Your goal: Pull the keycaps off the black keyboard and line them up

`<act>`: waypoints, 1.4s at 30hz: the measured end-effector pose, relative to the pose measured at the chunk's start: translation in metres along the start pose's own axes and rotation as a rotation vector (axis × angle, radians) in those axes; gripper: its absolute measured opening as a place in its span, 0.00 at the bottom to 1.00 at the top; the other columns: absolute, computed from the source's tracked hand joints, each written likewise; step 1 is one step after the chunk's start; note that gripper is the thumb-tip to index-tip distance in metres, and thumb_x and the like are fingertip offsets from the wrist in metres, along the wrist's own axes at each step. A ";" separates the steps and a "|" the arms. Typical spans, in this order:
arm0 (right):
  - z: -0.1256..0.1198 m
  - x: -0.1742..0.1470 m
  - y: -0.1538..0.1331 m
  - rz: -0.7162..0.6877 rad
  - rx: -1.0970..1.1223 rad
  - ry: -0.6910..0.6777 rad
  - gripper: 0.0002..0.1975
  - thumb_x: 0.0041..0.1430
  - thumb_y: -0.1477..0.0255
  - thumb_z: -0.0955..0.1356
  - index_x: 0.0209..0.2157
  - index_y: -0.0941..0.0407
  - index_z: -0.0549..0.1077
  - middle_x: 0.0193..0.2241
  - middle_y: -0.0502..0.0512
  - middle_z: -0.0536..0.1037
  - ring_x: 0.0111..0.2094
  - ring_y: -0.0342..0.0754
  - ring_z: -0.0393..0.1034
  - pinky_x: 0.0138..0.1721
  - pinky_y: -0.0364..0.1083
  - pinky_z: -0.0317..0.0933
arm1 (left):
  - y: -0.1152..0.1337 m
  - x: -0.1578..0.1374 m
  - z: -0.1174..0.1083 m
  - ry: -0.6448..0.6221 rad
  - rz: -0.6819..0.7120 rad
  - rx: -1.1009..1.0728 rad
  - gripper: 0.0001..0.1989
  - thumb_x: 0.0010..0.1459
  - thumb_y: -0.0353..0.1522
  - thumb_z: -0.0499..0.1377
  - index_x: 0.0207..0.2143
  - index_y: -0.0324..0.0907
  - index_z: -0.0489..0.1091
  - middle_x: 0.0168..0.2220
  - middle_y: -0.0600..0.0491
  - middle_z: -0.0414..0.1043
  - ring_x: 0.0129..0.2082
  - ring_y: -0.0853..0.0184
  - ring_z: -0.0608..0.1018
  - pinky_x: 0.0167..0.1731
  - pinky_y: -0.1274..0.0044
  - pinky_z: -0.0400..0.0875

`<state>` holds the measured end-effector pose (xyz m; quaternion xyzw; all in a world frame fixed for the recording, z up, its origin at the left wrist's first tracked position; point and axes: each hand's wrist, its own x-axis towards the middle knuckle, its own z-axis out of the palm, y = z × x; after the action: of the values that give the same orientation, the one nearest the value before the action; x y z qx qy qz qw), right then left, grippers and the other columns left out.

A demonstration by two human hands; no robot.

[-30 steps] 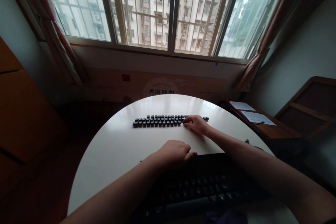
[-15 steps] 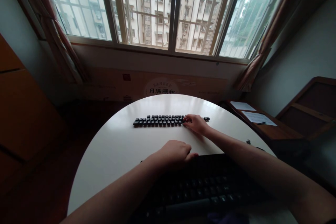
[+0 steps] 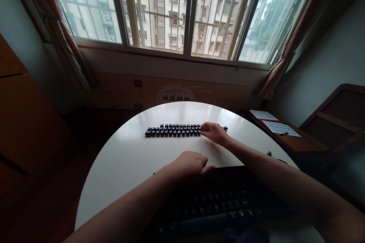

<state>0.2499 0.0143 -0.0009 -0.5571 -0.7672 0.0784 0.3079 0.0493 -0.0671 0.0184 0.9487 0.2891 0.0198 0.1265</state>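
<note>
Black keycaps (image 3: 171, 131) stand in neat rows on the white round table (image 3: 114, 174). At the right end of those rows is my right hand (image 3: 213, 133), its thumb and fingertips closed in a pinch at a keycap that they partly cover. Nearer to me, my left hand (image 3: 191, 163) rests at the far edge of a black keyboard (image 3: 216, 201), with curled fingers and the thumb lying along that edge. The keyboard is dark, and my left forearm covers part of it. The undersides of the left fingers are hidden.
A few more keycaps (image 3: 225, 128) show just beyond my right hand. Near my right forearm lies a small dark object (image 3: 269, 153). To the right, papers (image 3: 281, 128) and a pen (image 3: 284, 134) lie on a brown wooden surface (image 3: 310, 142). A barred window is ahead.
My right hand has shifted slightly right and away from me, showing more of the keycap at the row's end. My left hand and the keyboard stay almost in place.
</note>
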 end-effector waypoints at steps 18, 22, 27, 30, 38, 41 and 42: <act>-0.100 -0.186 -0.012 0.447 0.767 0.130 0.20 0.58 0.52 0.68 0.35 0.56 0.74 0.19 0.49 0.71 0.16 0.43 0.65 0.16 0.41 0.58 | 0.002 0.007 -0.005 -0.054 -0.016 0.051 0.24 0.67 0.47 0.42 0.32 0.42 0.69 0.33 0.48 0.75 0.31 0.62 0.75 0.30 0.73 0.65; -0.085 -0.191 -0.012 0.485 0.830 0.175 0.22 0.61 0.50 0.64 0.30 0.56 0.71 0.14 0.43 0.61 0.13 0.39 0.56 0.14 0.39 0.51 | -0.002 0.009 -0.002 -0.030 0.001 0.053 0.24 0.67 0.47 0.41 0.32 0.42 0.68 0.33 0.49 0.74 0.30 0.63 0.74 0.28 0.74 0.64; -0.072 -0.187 -0.019 0.506 0.794 0.143 0.23 0.60 0.50 0.64 0.24 0.55 0.66 0.13 0.43 0.58 0.13 0.39 0.52 0.14 0.39 0.46 | -0.002 0.009 -0.004 -0.039 0.003 0.068 0.23 0.67 0.46 0.42 0.31 0.42 0.67 0.33 0.49 0.75 0.30 0.63 0.74 0.29 0.74 0.63; -0.069 -0.187 -0.022 0.504 0.789 0.189 0.21 0.61 0.53 0.63 0.24 0.54 0.63 0.15 0.44 0.59 0.15 0.40 0.51 0.15 0.40 0.48 | -0.002 0.010 -0.003 -0.038 0.002 0.067 0.23 0.67 0.46 0.42 0.31 0.42 0.67 0.33 0.49 0.74 0.30 0.63 0.74 0.29 0.74 0.63; -0.072 -0.183 -0.021 0.507 0.670 0.137 0.19 0.63 0.58 0.60 0.24 0.54 0.66 0.13 0.45 0.61 0.15 0.42 0.55 0.17 0.41 0.49 | -0.003 0.010 -0.002 -0.039 -0.004 0.054 0.24 0.67 0.47 0.42 0.31 0.42 0.68 0.32 0.49 0.74 0.30 0.63 0.73 0.30 0.74 0.64; -0.071 -0.180 -0.019 0.502 0.638 0.122 0.18 0.63 0.60 0.60 0.22 0.54 0.66 0.12 0.45 0.62 0.14 0.42 0.56 0.17 0.41 0.50 | -0.001 0.009 -0.004 -0.051 -0.009 0.053 0.23 0.67 0.46 0.42 0.31 0.43 0.68 0.33 0.50 0.74 0.31 0.63 0.74 0.30 0.74 0.64; -0.070 -0.179 -0.019 0.501 0.628 0.115 0.18 0.63 0.60 0.61 0.22 0.54 0.66 0.12 0.45 0.62 0.14 0.42 0.56 0.17 0.41 0.51 | -0.001 0.009 -0.005 -0.056 -0.011 0.055 0.22 0.67 0.45 0.42 0.31 0.43 0.68 0.33 0.50 0.74 0.31 0.63 0.74 0.30 0.74 0.64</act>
<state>0.3079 -0.1699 -0.0047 -0.6092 -0.5281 0.3501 0.4769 0.0561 -0.0600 0.0228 0.9504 0.2911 -0.0152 0.1087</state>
